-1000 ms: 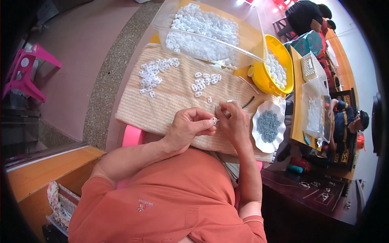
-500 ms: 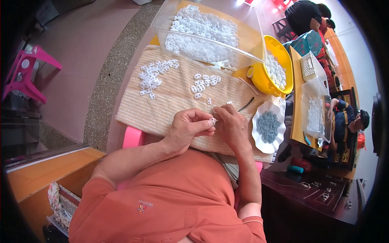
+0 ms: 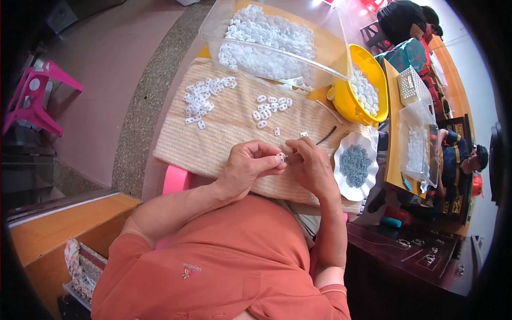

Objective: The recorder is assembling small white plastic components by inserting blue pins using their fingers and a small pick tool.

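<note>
Pinching the small white piece, your left hand has its fingers clamped on it over the cloth; I can't tell whether the fingers of your right hand are together. A loose pinch could drop the piece onto the cloth, and swinging that wrist rightward could knock the scalloped dish, spilling grey pieces.

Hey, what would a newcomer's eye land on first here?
Probably the bright yellow basin at the far right corner of the cloth, with pale pieces inside. Next, the big clear bin heaped with white pieces at the cloth's far edge. Nearer, the left hand pinches a small white piece, the right hand close beside it.
</note>
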`<state>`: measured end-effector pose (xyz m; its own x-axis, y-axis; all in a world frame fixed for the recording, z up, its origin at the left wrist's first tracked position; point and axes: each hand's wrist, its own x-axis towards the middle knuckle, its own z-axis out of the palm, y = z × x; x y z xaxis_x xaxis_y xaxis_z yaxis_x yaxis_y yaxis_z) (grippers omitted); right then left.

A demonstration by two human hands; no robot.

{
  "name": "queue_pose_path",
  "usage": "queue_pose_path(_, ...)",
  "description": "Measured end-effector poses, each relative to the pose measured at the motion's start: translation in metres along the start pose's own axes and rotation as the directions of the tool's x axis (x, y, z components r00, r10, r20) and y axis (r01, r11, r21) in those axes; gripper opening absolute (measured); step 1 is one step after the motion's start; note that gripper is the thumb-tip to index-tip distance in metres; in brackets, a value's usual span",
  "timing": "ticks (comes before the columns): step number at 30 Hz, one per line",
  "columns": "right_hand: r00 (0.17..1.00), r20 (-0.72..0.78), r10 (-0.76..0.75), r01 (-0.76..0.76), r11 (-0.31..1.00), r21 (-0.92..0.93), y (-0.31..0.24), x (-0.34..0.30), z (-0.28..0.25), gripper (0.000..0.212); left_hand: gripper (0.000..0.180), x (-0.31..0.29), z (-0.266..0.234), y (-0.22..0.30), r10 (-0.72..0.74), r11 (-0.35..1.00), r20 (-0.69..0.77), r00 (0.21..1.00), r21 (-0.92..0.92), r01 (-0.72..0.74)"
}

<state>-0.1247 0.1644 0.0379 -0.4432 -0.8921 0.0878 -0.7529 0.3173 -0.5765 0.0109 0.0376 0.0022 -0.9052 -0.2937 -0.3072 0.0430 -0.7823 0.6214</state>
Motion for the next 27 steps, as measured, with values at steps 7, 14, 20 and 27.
queue_pose_path(7,0.971,-0.015,0.24,-0.211,0.88,0.425,0.018,-0.015,0.01,0.023,0.011,0.001,-0.002,-0.003,-0.012,1.0,0.008,1.0,0.012,0.012)
queue_pose_path(14,0.97,-0.035,0.242,-0.139,0.663,0.735,0.02,-0.023,0.019,0.024,0.01,0.002,-0.001,-0.004,-0.032,0.999,-0.008,0.999,0.032,0.033)
queue_pose_path(20,0.989,-0.081,0.12,-0.024,0.686,0.727,0.023,-0.021,0.024,0.016,0.01,0.003,-0.002,-0.005,-0.055,0.998,0.004,0.998,0.01,0.055)
queue_pose_path(27,0.996,-0.073,0.053,0.009,0.752,0.659,0.024,-0.021,0.022,0.014,0.01,0.0,0.0,-0.001,-0.082,0.997,0.027,0.996,0.005,0.082)
